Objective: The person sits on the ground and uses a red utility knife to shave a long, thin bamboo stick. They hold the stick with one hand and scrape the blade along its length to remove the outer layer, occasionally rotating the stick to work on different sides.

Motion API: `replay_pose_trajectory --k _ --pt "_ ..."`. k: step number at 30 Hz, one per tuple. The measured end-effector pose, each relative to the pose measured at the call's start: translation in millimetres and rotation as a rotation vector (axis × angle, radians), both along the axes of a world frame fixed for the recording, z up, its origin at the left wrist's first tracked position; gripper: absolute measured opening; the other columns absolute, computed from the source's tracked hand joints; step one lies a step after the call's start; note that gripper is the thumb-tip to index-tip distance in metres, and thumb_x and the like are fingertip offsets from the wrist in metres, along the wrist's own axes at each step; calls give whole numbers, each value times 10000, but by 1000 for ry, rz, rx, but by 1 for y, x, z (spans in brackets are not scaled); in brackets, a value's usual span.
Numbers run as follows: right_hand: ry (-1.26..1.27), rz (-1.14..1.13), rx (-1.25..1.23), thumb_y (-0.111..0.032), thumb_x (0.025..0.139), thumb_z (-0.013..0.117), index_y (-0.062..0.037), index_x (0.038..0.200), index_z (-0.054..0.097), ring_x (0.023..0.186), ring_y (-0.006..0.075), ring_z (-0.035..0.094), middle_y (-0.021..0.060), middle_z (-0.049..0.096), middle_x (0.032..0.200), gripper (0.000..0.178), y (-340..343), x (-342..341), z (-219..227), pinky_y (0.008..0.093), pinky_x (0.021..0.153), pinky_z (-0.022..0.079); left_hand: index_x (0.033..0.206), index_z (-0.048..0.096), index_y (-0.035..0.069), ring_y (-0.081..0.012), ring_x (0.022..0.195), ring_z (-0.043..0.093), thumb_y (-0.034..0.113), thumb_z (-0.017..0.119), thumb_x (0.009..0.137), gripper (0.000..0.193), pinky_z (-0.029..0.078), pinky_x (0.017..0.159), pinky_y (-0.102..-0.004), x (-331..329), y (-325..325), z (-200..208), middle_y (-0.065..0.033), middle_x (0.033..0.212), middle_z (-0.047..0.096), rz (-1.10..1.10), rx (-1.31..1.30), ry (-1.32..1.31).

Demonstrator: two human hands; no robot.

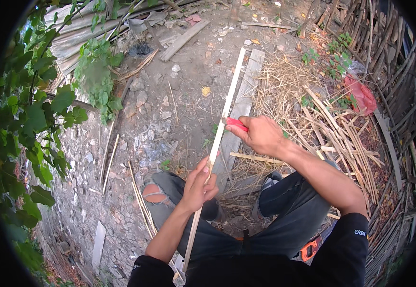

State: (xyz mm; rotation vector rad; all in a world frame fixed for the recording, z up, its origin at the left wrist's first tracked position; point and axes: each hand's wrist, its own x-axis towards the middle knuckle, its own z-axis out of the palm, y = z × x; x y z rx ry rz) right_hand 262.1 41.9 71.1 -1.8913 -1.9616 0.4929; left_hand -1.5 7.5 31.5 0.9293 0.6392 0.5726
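Bent legs in jeans, spread low above the ground, probably for a stable seat. To the right, a loose pile of thin strips, beside the right arm, perhaps for ease of reach. Ahead, a grey board, flat on the ground just right of the work; contact with the strip above, impossible to tell. Pale wooden strip, raised in front of the body and laid across the left thigh near its lower end, presumably as a brace against slipping. Left hand, wrapped around the strip near its middle, likely for steadiness. Right hand, clenched on a red-handled knife, blade end at the strip's far half, probably for firm control of the edge.

Long axis of the strip: from the lap outward, leaning slightly right; far end directed away from the body. Knife handle: crosswise to that line, toward the right hand.
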Motion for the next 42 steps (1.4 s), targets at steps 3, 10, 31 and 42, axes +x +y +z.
replay_pose_trajectory --k 3,10,31,42 --pt "90 -287 66 -606 1050 486 -6 957 720 742 441 702 231 680 706 651 37 83 15 520 717 531 1620 318 105 -51 520 228 282 366 1149 506 262 476 -212 -12 -19 -11 55 653 283 -126 -14 -31" --pt "177 -108 128 -566 1043 537 2 889 707 652 409 675 218 639 637 613 8 53 26 515 694 521 1642 274 103 -51 472 204 324 352 1149 547 263 443 -221 -4 -9 -11 37 624 287 -73 -38 -110" --pt "-70 204 129 -626 1012 539 -65 904 711 624 444 672 205 632 593 597 -20 -18 -18 551 608 527 1651 276 174 -65 417 232 275 330 1148 516 265 407 -245 -7 1 -10 30 625 303 70 -76 -108" --pt "41 -398 6 -689 1030 436 -42 994 753 848 429 710 260 700 792 722 56 100 3 548 818 541 1656 270 140 -65 508 224 229 370 1144 529 273 461 -232 -15 -15 -13 34 654 284 -101 -53 -16"
